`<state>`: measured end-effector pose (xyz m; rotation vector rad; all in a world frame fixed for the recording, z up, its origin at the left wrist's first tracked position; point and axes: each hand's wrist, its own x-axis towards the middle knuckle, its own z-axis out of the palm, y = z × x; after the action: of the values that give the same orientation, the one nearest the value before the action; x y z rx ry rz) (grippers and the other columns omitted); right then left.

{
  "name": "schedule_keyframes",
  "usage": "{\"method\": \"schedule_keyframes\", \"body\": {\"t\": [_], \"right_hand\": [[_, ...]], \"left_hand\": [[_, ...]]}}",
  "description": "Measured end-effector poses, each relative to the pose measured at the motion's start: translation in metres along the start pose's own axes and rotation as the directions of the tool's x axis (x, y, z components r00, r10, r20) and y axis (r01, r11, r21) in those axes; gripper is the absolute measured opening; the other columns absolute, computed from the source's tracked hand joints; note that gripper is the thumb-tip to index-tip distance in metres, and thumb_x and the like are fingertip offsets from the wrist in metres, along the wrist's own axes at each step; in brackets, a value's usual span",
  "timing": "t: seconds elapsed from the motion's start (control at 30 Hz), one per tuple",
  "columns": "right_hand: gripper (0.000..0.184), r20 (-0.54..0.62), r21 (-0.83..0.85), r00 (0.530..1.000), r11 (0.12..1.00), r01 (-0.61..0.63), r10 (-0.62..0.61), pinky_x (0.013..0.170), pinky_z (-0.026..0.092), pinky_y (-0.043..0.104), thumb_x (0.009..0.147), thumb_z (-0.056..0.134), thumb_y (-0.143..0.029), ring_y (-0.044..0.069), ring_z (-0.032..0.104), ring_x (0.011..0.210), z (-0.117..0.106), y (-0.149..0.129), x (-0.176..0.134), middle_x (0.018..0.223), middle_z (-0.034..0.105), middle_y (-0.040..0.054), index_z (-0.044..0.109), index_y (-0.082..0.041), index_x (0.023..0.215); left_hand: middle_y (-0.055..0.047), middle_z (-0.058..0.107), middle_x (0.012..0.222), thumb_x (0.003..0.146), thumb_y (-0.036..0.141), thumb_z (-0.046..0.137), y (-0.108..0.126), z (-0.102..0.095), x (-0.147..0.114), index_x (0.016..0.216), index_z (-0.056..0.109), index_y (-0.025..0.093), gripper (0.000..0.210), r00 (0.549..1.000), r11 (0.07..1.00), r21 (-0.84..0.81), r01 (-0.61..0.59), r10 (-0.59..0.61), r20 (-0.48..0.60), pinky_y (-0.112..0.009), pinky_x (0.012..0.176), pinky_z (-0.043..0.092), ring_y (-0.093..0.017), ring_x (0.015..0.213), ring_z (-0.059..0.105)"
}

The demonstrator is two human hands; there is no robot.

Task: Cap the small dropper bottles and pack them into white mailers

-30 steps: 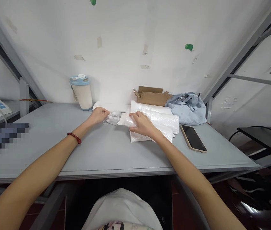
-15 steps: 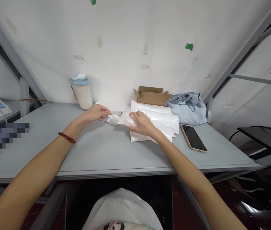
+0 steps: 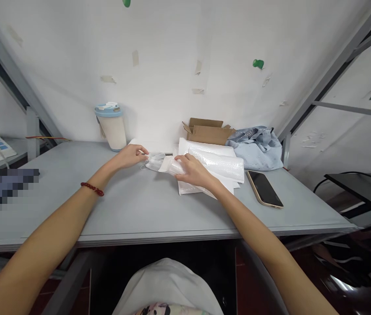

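Note:
My left hand (image 3: 129, 156), with a dark red bead bracelet at the wrist, is closed in a pinch at the left end of a crumpled white face mask (image 3: 154, 162) with thin loops. The mask lies just above the table, its right end against a small white bubble-wrap pouch (image 3: 169, 165). Around that pouch my right hand (image 3: 195, 171) is closed, fingertips on top and thumb at the near side. Beneath and behind the right hand are several white bubble-wrap sheets or mailers (image 3: 226, 166), stacked and partly covered by it.
A phone (image 3: 265, 189) lies right of the bubble wrap on the grey table (image 3: 133, 214). Behind stand an open cardboard box (image 3: 209, 134) and a bundle of light blue cloth (image 3: 257, 151). A lidded cup (image 3: 113, 129) stands at the back left, near the wall.
My left hand has shifted slightly left and up. The mask is spread a little more between the hands, and more of the pouch shows. My right hand has barely moved.

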<state>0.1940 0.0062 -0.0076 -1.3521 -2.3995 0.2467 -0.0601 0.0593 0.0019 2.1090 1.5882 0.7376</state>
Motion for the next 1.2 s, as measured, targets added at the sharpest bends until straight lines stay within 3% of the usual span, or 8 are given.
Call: {"method": "schedule_keyframes", "body": {"t": [0.1, 0.33, 0.63, 0.8, 0.97, 1.1, 1.2], "right_hand": [[0.054, 0.009, -0.018, 1.000, 1.000, -0.008, 0.008, 0.084, 0.040, 0.036, 0.075, 0.058, -0.031, 0.025, 0.048, 0.100, -0.001, 0.001, 0.000, 0.109, 0.050, 0.0110, 0.047, -0.016, 0.126], [0.053, 0.023, -0.024, 1.000, 1.000, -0.020, 0.021, 0.083, 0.039, 0.036, 0.075, 0.058, -0.030, 0.026, 0.048, 0.100, -0.004, -0.002, 0.000, 0.109, 0.050, 0.0113, 0.047, -0.016, 0.125], [0.051, 0.018, -0.029, 1.000, 0.999, -0.012, 0.012, 0.081, 0.039, 0.035, 0.076, 0.058, -0.032, 0.025, 0.047, 0.097, -0.003, 0.000, 0.000, 0.107, 0.050, 0.0104, 0.047, -0.017, 0.123], [0.052, 0.019, -0.021, 1.000, 1.000, -0.017, 0.017, 0.080, 0.039, 0.034, 0.076, 0.058, -0.033, 0.024, 0.048, 0.096, -0.003, 0.001, -0.001, 0.106, 0.050, 0.0099, 0.047, -0.018, 0.124], [0.050, 0.028, -0.033, 1.000, 0.999, -0.009, 0.010, 0.080, 0.039, 0.034, 0.076, 0.059, -0.033, 0.025, 0.048, 0.098, -0.002, 0.001, 0.000, 0.107, 0.050, 0.0101, 0.047, -0.019, 0.123], [0.052, 0.052, -0.067, 0.998, 0.997, 0.027, -0.024, 0.081, 0.039, 0.035, 0.076, 0.061, -0.034, 0.026, 0.049, 0.098, 0.002, 0.004, 0.000, 0.107, 0.051, 0.0104, 0.048, -0.019, 0.124], [0.055, 0.066, -0.080, 0.997, 0.995, 0.054, -0.049, 0.080, 0.039, 0.035, 0.075, 0.062, -0.034, 0.025, 0.050, 0.097, 0.005, 0.007, 0.001, 0.107, 0.051, 0.0101, 0.048, -0.020, 0.126]], "left_hand": [[0.006, 0.040, 0.050, 0.065, 0.039, 0.060, -0.012, 0.000, 0.005, 0.086, 0.066, 0.018, 0.031, 0.998, 0.999, 0.039, -0.028, 0.026, 0.064, -0.024, 0.049, 0.029, -0.012, 0.049, 0.039], [0.004, 0.039, 0.051, 0.071, 0.040, 0.054, -0.017, 0.008, 0.006, 0.073, 0.065, 0.019, 0.024, 0.987, 0.992, 0.072, -0.100, 0.090, 0.136, -0.025, 0.051, 0.028, -0.012, 0.051, 0.039], [0.002, 0.049, 0.057, 0.069, 0.041, 0.060, -0.003, -0.017, -0.004, 0.073, 0.062, 0.019, 0.023, 0.999, 0.978, -0.208, 0.030, -0.037, -0.030, -0.023, 0.052, 0.036, -0.011, 0.054, 0.044], [0.002, 0.049, 0.056, 0.070, 0.039, 0.062, 0.010, -0.025, -0.012, 0.073, 0.066, 0.020, 0.020, 0.999, 0.976, -0.217, -0.008, 0.016, 0.034, -0.022, 0.052, 0.036, -0.011, 0.055, 0.044], [0.002, 0.052, 0.056, 0.070, 0.038, 0.061, 0.030, 0.004, -0.017, 0.071, 0.067, 0.018, 0.021, 0.976, 0.978, -0.206, -0.022, 0.066, 0.209, -0.024, 0.051, 0.035, -0.011, 0.052, 0.043], [0.001, 0.056, 0.060, 0.070, 0.034, 0.059, 0.036, 0.037, -0.019, 0.070, 0.069, 0.018, 0.019, 0.944, 0.953, -0.270, -0.135, 0.206, 0.256, -0.025, 0.051, 0.034, -0.011, 0.052, 0.042], [0.002, 0.050, 0.054, 0.072, 0.028, 0.053, 0.039, 0.048, -0.022, 0.059, 0.064, 0.018, 0.020, 0.911, 0.931, -0.295, -0.216, 0.301, 0.283, -0.026, 0.050, 0.031, -0.011, 0.051, 0.038]]}}
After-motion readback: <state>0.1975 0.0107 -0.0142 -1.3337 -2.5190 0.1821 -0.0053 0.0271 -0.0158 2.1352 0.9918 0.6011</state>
